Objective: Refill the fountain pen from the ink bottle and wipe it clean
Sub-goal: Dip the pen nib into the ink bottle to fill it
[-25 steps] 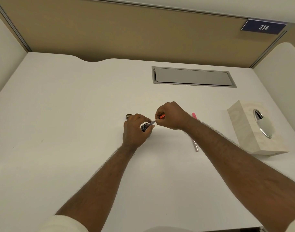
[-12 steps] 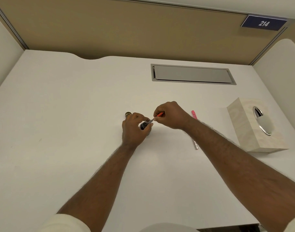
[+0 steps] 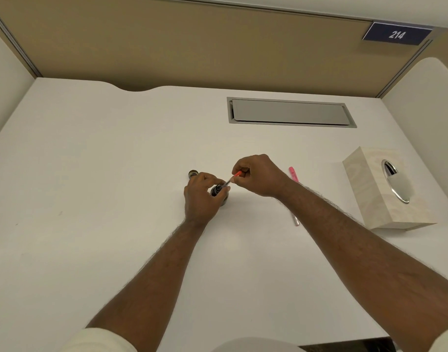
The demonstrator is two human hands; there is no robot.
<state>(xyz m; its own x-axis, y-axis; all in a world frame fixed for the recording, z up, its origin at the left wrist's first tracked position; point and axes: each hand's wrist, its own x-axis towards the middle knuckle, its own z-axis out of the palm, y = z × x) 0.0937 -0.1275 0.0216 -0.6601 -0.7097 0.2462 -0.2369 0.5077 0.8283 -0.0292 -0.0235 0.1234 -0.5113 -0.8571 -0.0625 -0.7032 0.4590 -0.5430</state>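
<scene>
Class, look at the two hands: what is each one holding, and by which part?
The left hand grips the ink bottle around its sides. The right hand pinches the pen part by its orange upper end, tip at the bottle's mouth.

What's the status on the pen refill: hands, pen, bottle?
Left hand grips ink bottle on desk. Right hand pinches pen, tip at bottle mouth. Cap off, behind bottle. Tissue box untouched, nothing in the way.

White desk (image 3: 90,250), tan partition (image 3: 192,47)
</scene>
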